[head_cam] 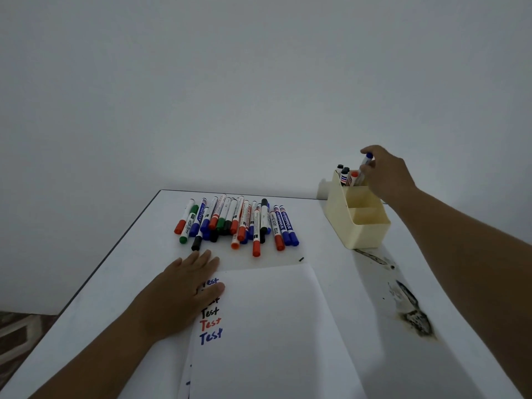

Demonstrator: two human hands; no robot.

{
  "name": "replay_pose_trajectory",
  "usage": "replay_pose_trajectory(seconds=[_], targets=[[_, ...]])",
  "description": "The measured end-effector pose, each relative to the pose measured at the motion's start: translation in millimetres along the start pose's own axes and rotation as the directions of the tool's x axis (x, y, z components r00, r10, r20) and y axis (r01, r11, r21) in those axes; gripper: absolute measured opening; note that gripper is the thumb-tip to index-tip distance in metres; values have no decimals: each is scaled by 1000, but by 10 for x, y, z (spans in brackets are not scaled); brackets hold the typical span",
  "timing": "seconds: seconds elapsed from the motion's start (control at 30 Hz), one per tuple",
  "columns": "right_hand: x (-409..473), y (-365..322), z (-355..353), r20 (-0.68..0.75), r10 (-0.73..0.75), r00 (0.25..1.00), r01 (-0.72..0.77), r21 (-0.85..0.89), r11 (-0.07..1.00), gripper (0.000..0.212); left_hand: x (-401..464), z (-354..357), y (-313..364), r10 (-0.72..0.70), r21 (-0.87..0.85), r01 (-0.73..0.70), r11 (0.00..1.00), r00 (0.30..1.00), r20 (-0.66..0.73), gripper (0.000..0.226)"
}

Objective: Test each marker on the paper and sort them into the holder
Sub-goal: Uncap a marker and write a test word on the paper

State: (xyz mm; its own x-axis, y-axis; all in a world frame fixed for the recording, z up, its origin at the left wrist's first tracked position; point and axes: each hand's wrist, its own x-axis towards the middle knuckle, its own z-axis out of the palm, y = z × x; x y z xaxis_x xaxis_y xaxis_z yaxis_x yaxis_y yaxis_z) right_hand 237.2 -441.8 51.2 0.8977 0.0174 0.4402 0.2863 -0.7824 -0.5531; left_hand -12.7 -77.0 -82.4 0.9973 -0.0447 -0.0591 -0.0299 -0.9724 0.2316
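Single head-worn wide-angle view, forward and down over the near table (121, 283), wall (259, 82) filling the upper frame.

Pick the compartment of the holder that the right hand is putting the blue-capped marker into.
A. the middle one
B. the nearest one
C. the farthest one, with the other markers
C: the right hand holds the blue-capped marker over the far compartment of the cream holder, beside the markers already standing there.

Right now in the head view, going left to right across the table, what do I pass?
Left hand flat on the paper's edge → pile of markers → paper → cream holder → right hand holding a blue-capped marker → dark stain.
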Motion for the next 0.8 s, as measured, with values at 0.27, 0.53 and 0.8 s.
replay_pose_trajectory(seconds=[0.27,0.53,0.8], targets=[[-41,91,266,120,128,984,-111,-139,984,55,-24,-38,37,-7,-29,7,1000,1000,-4,100],[-703,-434,286,61,-284,957,289,-295,911,62,-26,-69,78,-44,-19,44,999,999,24,89],[-2050,-1055,629,596,-396,698,508,-24,861,77,-58,-60,71,-88,-145,75,987,992,-92,58]])
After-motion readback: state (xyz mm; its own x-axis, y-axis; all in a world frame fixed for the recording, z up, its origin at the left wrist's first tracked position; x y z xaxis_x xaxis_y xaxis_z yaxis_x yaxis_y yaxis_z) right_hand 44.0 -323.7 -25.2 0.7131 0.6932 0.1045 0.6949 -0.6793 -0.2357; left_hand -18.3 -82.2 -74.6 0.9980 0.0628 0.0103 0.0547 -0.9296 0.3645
